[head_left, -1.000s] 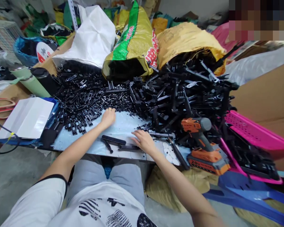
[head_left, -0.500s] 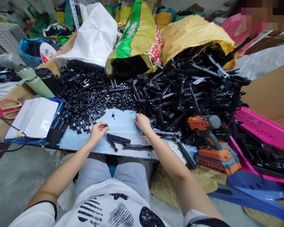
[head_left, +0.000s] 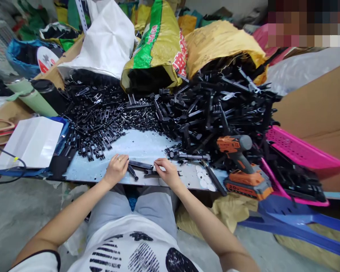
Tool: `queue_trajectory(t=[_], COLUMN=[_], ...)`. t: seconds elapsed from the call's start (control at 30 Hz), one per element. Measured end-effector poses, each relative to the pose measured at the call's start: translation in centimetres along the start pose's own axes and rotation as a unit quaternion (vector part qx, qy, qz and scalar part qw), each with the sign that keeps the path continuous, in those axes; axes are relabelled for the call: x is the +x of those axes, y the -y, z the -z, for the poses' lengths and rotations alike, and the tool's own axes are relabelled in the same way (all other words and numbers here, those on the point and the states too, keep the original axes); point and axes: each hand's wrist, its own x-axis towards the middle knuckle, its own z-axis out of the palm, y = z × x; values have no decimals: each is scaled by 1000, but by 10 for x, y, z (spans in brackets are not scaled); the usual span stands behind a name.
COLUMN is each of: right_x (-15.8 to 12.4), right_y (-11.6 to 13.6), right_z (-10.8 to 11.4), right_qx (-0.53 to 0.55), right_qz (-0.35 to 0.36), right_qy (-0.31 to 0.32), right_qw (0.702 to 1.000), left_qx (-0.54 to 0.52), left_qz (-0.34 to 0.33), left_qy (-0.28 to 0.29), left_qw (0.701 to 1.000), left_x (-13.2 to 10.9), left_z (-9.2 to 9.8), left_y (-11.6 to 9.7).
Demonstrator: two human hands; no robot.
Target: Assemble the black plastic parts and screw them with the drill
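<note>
On the blue work surface (head_left: 150, 140), at its front edge, lies a jointed black plastic bar (head_left: 141, 165) with a short arm (head_left: 132, 173) angled down from its left end. My left hand (head_left: 117, 169) is closed at that left end, its fingertips hiding whatever is in them. At the bar's right end, my right hand (head_left: 167, 172) is in a pinch. Any small piece between its finger and thumb is too small to make out. A second dark bar with a forked end (head_left: 149, 174) lies just below, partly behind the right hand.
Small black parts (head_left: 102, 117) heap at the back left, small screws (head_left: 141, 115) in the middle, longer black parts (head_left: 204, 109) at right. An orange cordless drill (head_left: 240, 162), a dark-handled tool (head_left: 215, 179) and a pink basket (head_left: 303, 151) stand right; papers (head_left: 30, 143) lie left.
Both hands have come back from the small parts to the black bar. My right hand moved toward me; my left hand moved slightly nearer the bar. The view has shifted a little.
</note>
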Motion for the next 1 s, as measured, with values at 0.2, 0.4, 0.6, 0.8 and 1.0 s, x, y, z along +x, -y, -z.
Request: queue_trajectory(t=[0.2,0.4,0.6,0.8,1.0], right_x=[-6,-29,-26,-8,7], right_y=[5,-22,-40,-39,9], right_z=[6,0,5,26,62], right_qx=[-105,-123,-178,-291,-211], right_qz=[72,103,85,68,147], right_qy=[61,89,193,256,222], right_qw=[990,983,961,919,940], left_qx=[80,71,6,66,-32], left_qz=[-129,-91,-196,-174,-101], left_qy=[27,72,268,295,210], left_qw=[988,991,943,937,972], left_x=[-4,1,21,35,35], left_z=[-6,-1,-15,-20,19], left_y=[26,16,-12,-16,-38])
